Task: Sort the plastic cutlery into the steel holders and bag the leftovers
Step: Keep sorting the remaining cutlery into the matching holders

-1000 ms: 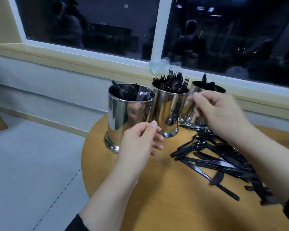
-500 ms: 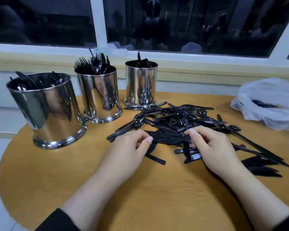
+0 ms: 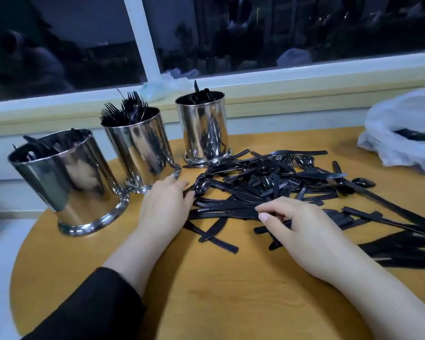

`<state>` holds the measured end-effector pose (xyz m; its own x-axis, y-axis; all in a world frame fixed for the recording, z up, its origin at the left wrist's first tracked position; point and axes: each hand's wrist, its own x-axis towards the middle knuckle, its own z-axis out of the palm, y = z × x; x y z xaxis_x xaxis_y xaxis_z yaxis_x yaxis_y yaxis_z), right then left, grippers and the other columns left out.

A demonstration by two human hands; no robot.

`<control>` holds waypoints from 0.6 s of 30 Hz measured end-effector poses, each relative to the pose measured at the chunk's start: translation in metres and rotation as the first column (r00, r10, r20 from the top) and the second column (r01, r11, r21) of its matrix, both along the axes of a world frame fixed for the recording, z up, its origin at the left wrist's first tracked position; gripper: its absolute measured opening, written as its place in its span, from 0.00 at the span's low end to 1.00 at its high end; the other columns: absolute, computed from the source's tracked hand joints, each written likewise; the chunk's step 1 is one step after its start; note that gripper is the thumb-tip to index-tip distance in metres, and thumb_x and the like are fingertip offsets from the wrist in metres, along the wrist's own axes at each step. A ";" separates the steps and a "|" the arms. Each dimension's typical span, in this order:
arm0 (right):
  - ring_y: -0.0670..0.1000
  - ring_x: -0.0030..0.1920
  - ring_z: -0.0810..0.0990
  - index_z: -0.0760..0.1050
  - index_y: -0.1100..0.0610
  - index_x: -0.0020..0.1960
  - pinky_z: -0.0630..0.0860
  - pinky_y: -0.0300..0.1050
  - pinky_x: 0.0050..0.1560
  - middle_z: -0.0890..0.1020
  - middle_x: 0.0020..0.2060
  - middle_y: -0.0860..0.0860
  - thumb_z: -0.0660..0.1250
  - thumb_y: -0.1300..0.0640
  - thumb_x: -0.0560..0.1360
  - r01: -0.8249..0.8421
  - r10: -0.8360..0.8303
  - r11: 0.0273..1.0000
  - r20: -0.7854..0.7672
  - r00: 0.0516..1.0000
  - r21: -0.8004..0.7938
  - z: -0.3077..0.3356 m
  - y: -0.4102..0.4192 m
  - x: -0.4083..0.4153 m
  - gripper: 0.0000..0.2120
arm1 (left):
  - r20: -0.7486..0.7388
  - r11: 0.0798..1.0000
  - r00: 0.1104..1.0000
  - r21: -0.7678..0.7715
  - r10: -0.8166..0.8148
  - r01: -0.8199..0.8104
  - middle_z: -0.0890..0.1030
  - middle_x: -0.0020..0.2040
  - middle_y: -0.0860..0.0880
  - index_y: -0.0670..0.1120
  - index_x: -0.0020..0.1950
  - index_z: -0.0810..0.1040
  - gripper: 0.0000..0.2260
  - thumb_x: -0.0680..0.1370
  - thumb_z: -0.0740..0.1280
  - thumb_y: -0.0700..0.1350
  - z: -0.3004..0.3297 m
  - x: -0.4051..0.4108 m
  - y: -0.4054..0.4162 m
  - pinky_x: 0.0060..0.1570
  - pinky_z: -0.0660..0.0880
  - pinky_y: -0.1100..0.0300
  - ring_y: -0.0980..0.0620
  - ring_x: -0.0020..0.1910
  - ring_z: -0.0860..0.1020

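The cutlery [image 3: 275, 187] is a loose black heap of thin, glossy plastic knives, forks and spoons, crossed over one another on the middle and right of the round table [image 3: 206, 290]. The left hand [image 3: 165, 207] lies at the heap's left edge, fingers curled onto a spoon [image 3: 203, 186] there (whether it truly grips it, I cannot tell). The right hand [image 3: 302, 229] rests on the near side of the pile, thumb and fingers bent down among the knife handles; its hold is hidden too. Behind the left hand stand three steel holders in a row: the left holder [image 3: 69, 182] near the table's edge, the middle holder [image 3: 140, 153] bristling with fork tines, the far holder [image 3: 203, 130] touching the heap's back edge. All three are mirror-bright cylinders with flared bases. A crumpled white bag [image 3: 402, 133] sits at the far right, some dark cutlery inside. The tabletop is smooth, honey-coloured wood.
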<state>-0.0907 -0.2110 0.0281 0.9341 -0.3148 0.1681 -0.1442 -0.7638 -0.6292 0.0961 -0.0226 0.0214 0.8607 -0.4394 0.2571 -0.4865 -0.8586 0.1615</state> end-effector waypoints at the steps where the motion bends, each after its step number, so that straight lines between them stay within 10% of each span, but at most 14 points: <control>1: 0.33 0.54 0.74 0.77 0.40 0.64 0.67 0.27 0.50 0.76 0.53 0.29 0.60 0.44 0.82 -0.007 0.007 1.000 -0.005 1.000 -0.014 0.000 0.000 0.001 0.13 | -0.009 1.000 1.000 0.017 0.006 -0.006 0.79 0.63 0.47 0.48 0.70 0.78 0.17 0.85 0.62 0.53 -0.003 0.003 0.001 0.62 0.72 0.48 0.44 0.63 0.74; 14: 0.34 0.62 0.69 0.76 0.37 0.65 0.68 0.36 0.64 0.74 0.57 0.27 0.58 0.40 0.80 -0.092 0.087 0.993 -0.055 0.995 -0.076 -0.002 0.005 -0.002 0.16 | -0.065 0.974 0.996 -0.218 -0.068 0.053 0.76 0.48 0.55 0.50 0.59 0.83 0.10 0.83 0.66 0.52 -0.013 0.003 0.003 0.49 0.66 0.59 0.53 0.50 0.73; 18: 0.31 0.53 0.73 0.76 0.35 0.61 0.68 0.29 0.50 0.73 0.53 0.26 0.58 0.38 0.78 -0.069 0.069 0.997 -0.013 0.998 -0.020 -0.002 0.006 -0.002 0.14 | -0.038 0.920 0.990 -0.376 -0.138 0.114 0.79 0.47 0.60 0.51 0.58 0.83 0.08 0.83 0.67 0.50 -0.007 -0.006 0.000 0.47 0.68 0.62 0.57 0.49 0.76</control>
<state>-0.0925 -0.2052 0.0258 0.9554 -0.2464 0.1626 -0.0984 -0.7849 -0.6117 0.0901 -0.0222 0.0146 0.8241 -0.4282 0.3707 -0.5653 -0.6632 0.4905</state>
